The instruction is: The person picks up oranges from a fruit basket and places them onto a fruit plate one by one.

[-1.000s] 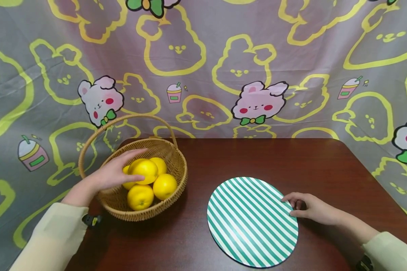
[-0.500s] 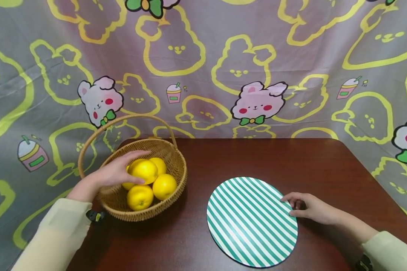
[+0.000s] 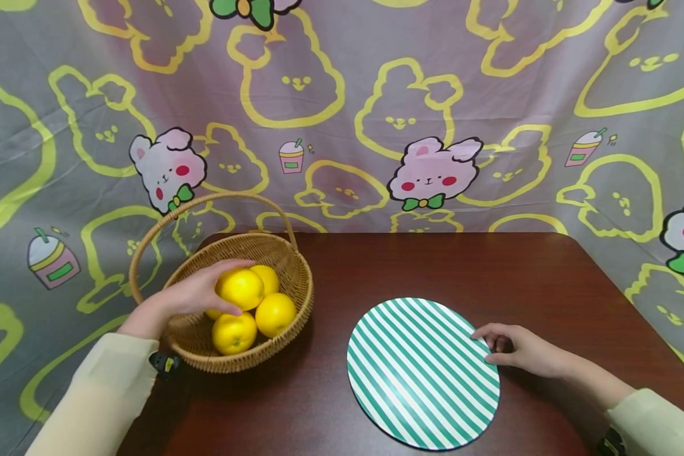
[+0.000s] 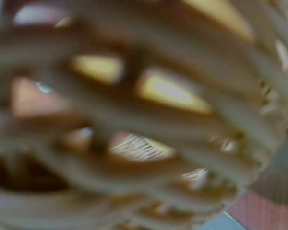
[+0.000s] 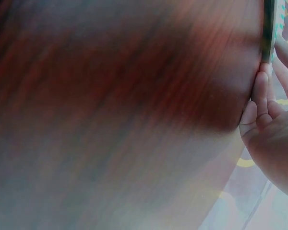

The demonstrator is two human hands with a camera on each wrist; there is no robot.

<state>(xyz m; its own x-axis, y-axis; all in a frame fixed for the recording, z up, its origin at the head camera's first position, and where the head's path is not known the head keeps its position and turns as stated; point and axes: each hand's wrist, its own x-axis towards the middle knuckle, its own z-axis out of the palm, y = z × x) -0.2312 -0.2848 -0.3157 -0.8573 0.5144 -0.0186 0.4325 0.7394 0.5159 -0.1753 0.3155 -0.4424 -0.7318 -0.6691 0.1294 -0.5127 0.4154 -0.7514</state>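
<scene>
In the head view a wicker basket with a tall arched handle stands on the left side of the table, holding several round yellow fruits. My left hand reaches in from the left, its fingers and thumb round the uppermost yellow fruit, covering its left side. The left wrist view is mostly blurred basket weave, with yellow showing through the gaps. Right of the basket lies a round board with green and white stripes. My right hand pinches its right edge; the right wrist view shows the curled fingers there.
Both things stand on a dark red-brown wooden table with rounded far corners. A grey-pink curtain with yellow outlines and rabbit faces hangs behind and on both sides. The basket's handle arches over the fruits.
My left hand has moved slightly right and closed in round the top yellow fruit. The right hand, board and basket have stayed in place.
</scene>
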